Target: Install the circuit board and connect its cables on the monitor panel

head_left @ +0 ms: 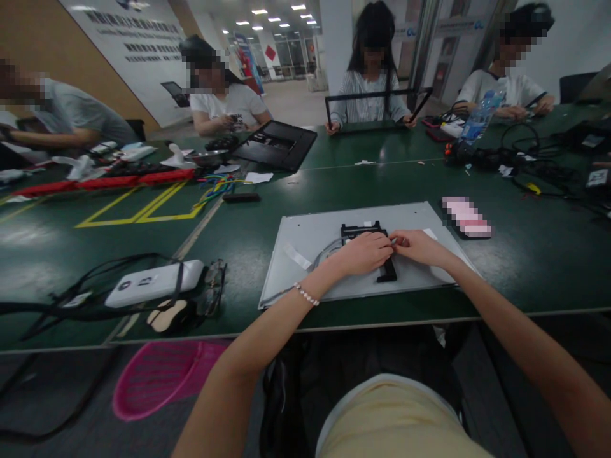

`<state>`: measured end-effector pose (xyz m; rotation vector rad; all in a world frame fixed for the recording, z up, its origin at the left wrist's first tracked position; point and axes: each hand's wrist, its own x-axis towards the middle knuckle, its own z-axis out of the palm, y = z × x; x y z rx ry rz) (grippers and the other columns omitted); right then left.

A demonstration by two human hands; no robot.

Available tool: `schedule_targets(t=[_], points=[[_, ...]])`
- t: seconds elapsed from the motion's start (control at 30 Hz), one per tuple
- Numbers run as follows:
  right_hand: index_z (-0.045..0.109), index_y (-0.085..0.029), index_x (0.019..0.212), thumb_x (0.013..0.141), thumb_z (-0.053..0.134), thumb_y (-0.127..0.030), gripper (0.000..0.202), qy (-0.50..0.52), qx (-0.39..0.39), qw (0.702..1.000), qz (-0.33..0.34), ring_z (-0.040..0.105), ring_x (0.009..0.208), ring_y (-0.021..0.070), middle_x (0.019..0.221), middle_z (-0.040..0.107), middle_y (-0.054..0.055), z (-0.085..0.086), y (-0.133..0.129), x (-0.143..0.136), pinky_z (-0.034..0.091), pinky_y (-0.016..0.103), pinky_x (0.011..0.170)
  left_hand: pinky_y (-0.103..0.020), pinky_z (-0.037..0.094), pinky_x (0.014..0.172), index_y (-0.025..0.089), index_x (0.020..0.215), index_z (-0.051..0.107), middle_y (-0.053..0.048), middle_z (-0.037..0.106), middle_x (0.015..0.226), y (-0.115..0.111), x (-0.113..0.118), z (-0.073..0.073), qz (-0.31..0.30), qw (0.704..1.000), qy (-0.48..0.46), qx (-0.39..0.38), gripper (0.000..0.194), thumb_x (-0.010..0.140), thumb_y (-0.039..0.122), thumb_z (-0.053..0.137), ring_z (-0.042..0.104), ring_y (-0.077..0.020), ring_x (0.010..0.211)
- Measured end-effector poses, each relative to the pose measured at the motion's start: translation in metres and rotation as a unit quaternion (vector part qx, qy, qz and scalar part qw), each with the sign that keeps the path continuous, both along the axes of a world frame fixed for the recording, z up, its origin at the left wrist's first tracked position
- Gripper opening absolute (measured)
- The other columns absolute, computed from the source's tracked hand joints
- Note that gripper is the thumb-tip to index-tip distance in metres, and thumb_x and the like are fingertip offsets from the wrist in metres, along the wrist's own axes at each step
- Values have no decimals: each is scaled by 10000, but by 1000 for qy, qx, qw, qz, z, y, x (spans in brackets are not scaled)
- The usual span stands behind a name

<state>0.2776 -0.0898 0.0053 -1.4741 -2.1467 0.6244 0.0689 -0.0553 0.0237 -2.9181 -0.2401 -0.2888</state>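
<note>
A light grey flat panel (324, 224) lies on the green table in front of me. On it sits a black plastic frame part (387, 272), with a grey cable (329, 247) running from its left side. My left hand (366, 252) rests over the black part, fingers bent and together; what is under them is hidden. Just right of it, my right hand (414, 247) pinches at something small and greyish near the left fingertips, too small to name. A white strip (296, 256) lies on the panel's left part.
A pink phone (466, 217) lies right of the panel. To the left are a white power bank (153, 284), eyeglasses (214, 287) and black cables. Across the table, a person holds a black rectangular frame (377, 95); a black panel (279, 145) and a bottle (480, 117) stand farther back.
</note>
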Motion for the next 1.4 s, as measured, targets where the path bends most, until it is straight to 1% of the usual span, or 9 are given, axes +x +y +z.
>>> schedule_targets(t=[0.3,0.53,0.8,0.9,1.0,1.1,1.23,1.3,1.4], points=[[671,-208,1001,828,532,-233,224,-3,-4,1000,8,610,705,172,829,699,28,-3,3,2,427,271,669,-346,421,896,129,1020,626,-114,639,1050,0,-1,-1,1,1000,8,-1,194,965,200,454,546,-219,1051],[685,-208,998,828,526,-235,234,-15,7,1000,4,599,674,174,753,685,20,-1,1,1,418,270,638,-346,421,894,133,980,641,-114,643,1033,0,0,-3,-6,1000,-6,5,188,963,201,466,553,-218,1043],[684,-206,1039,841,534,-236,250,-8,10,1000,2,620,679,173,803,715,32,2,-2,2,440,281,654,-350,413,914,131,1016,639,-126,633,1072,-1,0,-3,2,1000,-4,6,198,959,199,463,550,-227,1070],[672,-208,1079,836,533,-224,280,1,12,1000,-5,623,669,173,776,710,25,3,-2,3,443,282,655,-359,403,937,127,1077,627,-127,632,1112,-4,0,3,11,1000,-8,-3,231,968,232,453,545,-231,1091],[658,-201,1118,844,522,-232,307,6,30,999,-26,614,651,172,741,693,18,6,-3,3,436,282,648,-366,396,950,133,1219,569,-126,615,1199,-1,-6,19,32,999,-30,-24,316,992,291,417,541,-231,1117],[663,-199,1110,857,522,-259,296,16,49,998,-45,591,617,164,706,673,11,13,-3,4,426,275,627,-357,398,952,142,1221,571,-112,621,1195,13,-23,44,92,992,-71,-43,336,1005,309,374,549,-228,1111],[680,-209,1091,865,525,-270,281,26,71,996,-44,580,628,158,732,682,14,27,-1,2,431,274,643,-318,432,897,132,1109,623,-98,649,1088,39,-66,71,226,968,-79,-77,347,997,314,350,594,-205,1011],[683,-209,1091,874,519,-276,279,23,74,996,-32,588,648,162,759,692,22,34,1,-2,437,280,657,-319,447,878,133,1157,606,-99,647,1099,47,-91,76,310,947,-50,-68,379,977,389,392,607,-219,998],[684,-204,1084,879,511,-268,276,13,67,998,-7,602,668,170,784,700,30,40,5,-10,445,287,666,-329,449,892,139,1229,569,-118,630,1166,49,-124,74,417,908,-6,-44,484,947,500,416,600,-254,1059]])
